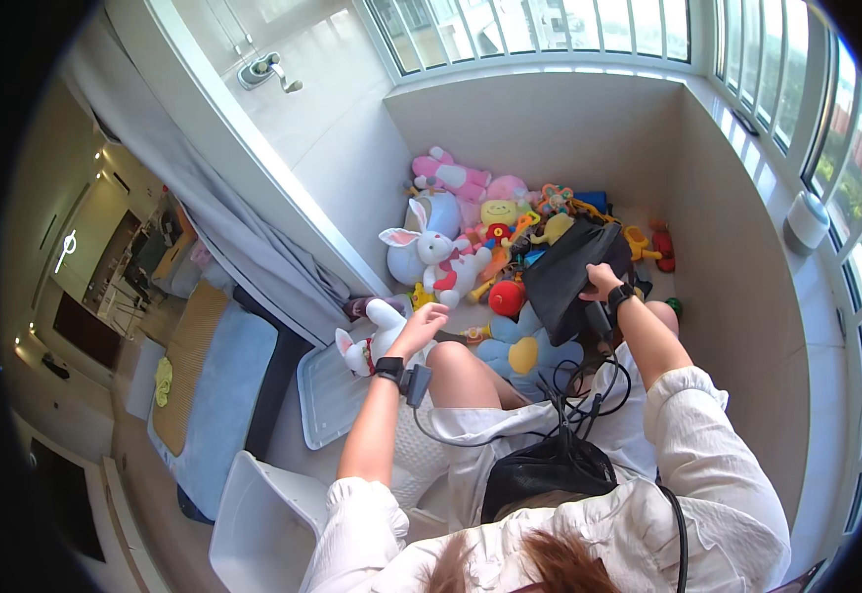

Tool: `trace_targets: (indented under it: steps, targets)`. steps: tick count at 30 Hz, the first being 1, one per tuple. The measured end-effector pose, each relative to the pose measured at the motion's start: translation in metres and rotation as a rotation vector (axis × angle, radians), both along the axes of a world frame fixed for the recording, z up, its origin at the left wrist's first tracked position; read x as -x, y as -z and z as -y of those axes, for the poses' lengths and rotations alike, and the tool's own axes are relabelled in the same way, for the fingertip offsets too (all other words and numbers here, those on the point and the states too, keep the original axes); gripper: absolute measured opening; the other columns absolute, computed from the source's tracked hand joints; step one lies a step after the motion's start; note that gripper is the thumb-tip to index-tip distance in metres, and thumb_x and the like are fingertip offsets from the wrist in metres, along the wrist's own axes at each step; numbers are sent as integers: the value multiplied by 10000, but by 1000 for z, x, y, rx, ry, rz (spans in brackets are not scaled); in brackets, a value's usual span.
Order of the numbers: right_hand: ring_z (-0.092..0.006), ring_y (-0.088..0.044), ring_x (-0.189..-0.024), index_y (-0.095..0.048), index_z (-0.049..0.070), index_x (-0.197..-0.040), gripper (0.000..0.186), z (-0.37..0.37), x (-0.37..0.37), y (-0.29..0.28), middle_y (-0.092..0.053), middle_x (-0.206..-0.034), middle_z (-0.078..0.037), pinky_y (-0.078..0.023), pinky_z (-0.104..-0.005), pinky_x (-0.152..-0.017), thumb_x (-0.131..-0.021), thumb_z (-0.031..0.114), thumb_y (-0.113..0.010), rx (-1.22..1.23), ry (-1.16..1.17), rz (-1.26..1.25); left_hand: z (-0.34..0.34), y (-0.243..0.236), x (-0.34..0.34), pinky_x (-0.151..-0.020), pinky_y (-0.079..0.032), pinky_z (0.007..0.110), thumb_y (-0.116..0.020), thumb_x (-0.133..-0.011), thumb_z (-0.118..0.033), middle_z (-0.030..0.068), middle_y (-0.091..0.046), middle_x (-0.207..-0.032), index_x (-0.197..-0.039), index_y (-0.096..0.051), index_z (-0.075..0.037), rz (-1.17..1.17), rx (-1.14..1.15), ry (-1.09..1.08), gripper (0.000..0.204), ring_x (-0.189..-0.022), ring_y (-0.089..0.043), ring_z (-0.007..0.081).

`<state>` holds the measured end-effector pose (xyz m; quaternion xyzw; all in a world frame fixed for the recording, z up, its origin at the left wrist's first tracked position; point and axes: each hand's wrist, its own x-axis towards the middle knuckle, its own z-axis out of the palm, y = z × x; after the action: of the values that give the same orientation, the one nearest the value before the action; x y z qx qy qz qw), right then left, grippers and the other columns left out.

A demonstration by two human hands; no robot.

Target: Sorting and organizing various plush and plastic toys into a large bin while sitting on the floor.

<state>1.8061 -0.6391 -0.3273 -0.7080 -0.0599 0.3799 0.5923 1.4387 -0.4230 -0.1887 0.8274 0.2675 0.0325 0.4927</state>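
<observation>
My right hand (601,282) grips a black cloth piece, perhaps a bag (569,267), over the toy pile. My left hand (419,326) has loosely bent fingers, apparently holding nothing, just right of a white plush rabbit (360,354). Another white rabbit with a red heart (433,259) sits farther back, beside pink plush toys (451,173) and a yellow figure (498,212). A red ball (506,296) lies between my hands, above a large blue plush toy with a yellow patch (550,356). Black cables hang from the devices on my wrists toward a black pouch (540,479).
A clear plastic lid (317,400) and white bin (253,514) stand at my left, beside a grey curtain (214,198) and a blue-covered piece of furniture (204,395). Low walls (737,376) and barred windows bound the corner. A cylindrical device (805,219) stands on the right sill.
</observation>
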Motion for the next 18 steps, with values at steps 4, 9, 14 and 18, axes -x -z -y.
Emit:
trace_targets:
  steps: [4,9,14,18]
  targets:
    - [-239,-594,-749,-559,65,-920,318,10,-10,0,-564,-805,-131,-494,-289,-700,-702,260,-684,-46,99,-202,9,-15,26,-883,-417,304,-527,-868,-163,96,-573,-1073,-1160,-501,-34,-14,35,7,319,-1019,-532,168]
    - [-302,-558,-893,-448,67,-1102,203,25,-10,-28,-438,-1143,-109,-563,-417,-672,-932,152,-377,-233,120,-288,29,-35,20,-894,-400,295,-517,-883,-157,80,-569,-1085,-1177,-491,-40,95,62,147,318,-1021,-525,147]
    - [-263,-532,-962,-475,205,-1135,239,24,-3,-26,-451,-1183,-82,-470,-366,-784,-919,182,-376,-185,111,-365,58,-54,1,-914,-394,279,-504,-892,-134,70,-564,-1081,-1188,-484,-32,190,88,247,314,-1037,-518,136]
    - [-232,-510,-1018,-497,316,-1161,301,19,3,-23,-462,-1214,-60,-396,-326,-873,-908,206,-375,-170,76,-387,79,-66,-10,-919,-395,273,-501,-901,-126,58,-563,-1080,-1177,-491,-36,266,153,274,290,-1040,-520,124]
